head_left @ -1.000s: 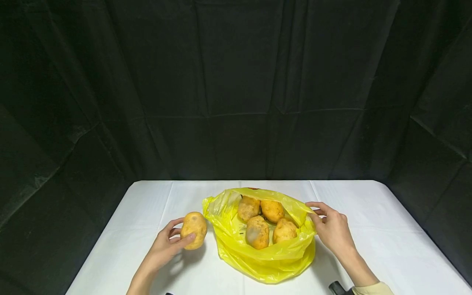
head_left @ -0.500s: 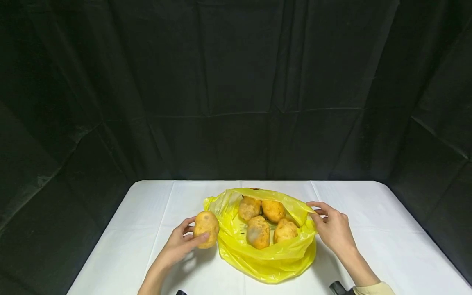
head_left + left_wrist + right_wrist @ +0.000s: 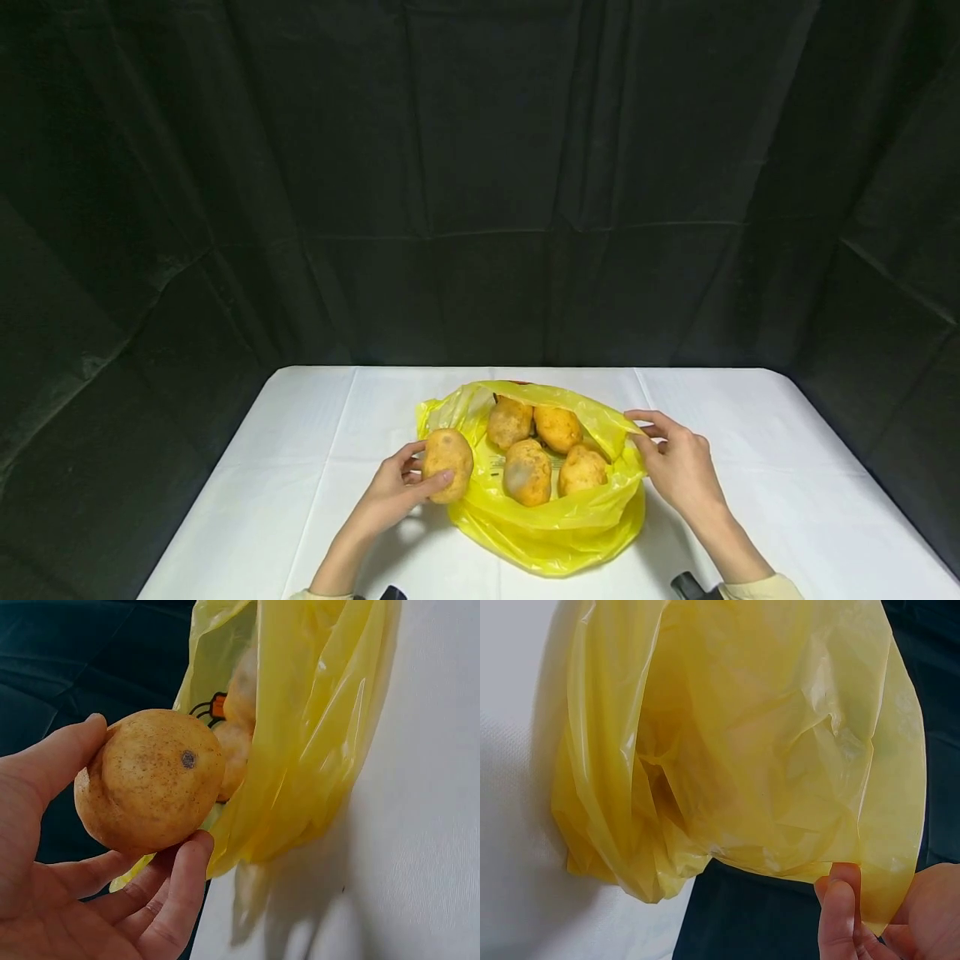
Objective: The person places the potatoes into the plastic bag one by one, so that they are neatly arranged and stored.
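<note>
My left hand (image 3: 393, 492) grips a potato (image 3: 448, 465) between thumb and fingers, raised over the table and overlapping the left rim of a yellow plastic bag (image 3: 547, 542) in the head view. A dark spot marks this potato (image 3: 150, 780) in the left wrist view. The bag's mouth gapes upward, and several potatoes lie inside, among them a front one (image 3: 527, 472) with a greyish patch and a right one (image 3: 582, 470). At the bag's right rim, my right hand (image 3: 678, 462) pinches the plastic; its fingertips (image 3: 844, 889) show on the film in the right wrist view.
A white cloth covers the table (image 3: 750, 433), with rounded far corners. Black drapes (image 3: 480, 183) hang behind it and along both sides. Dark wrist-worn devices show near both sleeves at the bottom edge.
My left hand has carried the potato rightward, from beside the bag to over its left rim. The right hand has stayed at the bag's right rim.
</note>
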`<state>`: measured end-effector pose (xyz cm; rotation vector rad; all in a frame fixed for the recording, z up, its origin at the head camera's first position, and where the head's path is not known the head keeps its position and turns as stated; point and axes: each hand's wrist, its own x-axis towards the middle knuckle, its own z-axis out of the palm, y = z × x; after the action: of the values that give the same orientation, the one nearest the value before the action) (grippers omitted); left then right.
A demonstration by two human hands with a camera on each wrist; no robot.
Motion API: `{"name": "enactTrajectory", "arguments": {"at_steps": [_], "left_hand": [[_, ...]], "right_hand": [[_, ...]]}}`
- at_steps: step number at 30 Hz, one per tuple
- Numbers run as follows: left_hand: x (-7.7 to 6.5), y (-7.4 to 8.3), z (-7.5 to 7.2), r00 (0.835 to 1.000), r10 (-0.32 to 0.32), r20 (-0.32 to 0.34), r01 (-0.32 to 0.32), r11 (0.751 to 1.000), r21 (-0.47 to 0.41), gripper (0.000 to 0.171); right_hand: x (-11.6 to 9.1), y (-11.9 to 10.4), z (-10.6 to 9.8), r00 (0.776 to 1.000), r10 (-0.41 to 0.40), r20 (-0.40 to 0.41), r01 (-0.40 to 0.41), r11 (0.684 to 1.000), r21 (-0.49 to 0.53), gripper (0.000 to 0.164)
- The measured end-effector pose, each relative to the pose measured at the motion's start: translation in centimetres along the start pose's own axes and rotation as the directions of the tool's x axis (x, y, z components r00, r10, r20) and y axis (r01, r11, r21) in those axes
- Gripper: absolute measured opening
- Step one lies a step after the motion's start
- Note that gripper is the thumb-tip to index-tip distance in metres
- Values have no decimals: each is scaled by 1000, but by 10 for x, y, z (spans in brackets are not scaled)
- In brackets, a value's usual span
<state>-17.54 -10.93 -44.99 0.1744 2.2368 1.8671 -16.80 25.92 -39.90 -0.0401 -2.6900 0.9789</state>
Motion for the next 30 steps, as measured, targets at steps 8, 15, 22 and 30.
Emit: {"name": "enactTrajectory", "arguments": {"at_steps": [8, 15, 22, 30], "left_hand": [[8, 1, 14, 1000, 13, -2, -13, 998, 64, 78], [17, 1, 25, 999, 25, -25, -21, 992, 128, 81], [23, 1, 36, 996, 33, -85, -16, 980, 198, 78], [28, 1, 42, 990, 65, -124, -34, 971, 237, 76]], "right_hand": [[0, 1, 1, 1000, -16, -15, 16, 1000, -8, 28], [0, 2, 1, 1000, -16, -16, 16, 1000, -14, 28], [-1, 1, 1, 1000, -26, -11, 26, 1000, 0, 28], [1, 1, 1, 999, -39, -24, 39, 999, 5, 27]]}}
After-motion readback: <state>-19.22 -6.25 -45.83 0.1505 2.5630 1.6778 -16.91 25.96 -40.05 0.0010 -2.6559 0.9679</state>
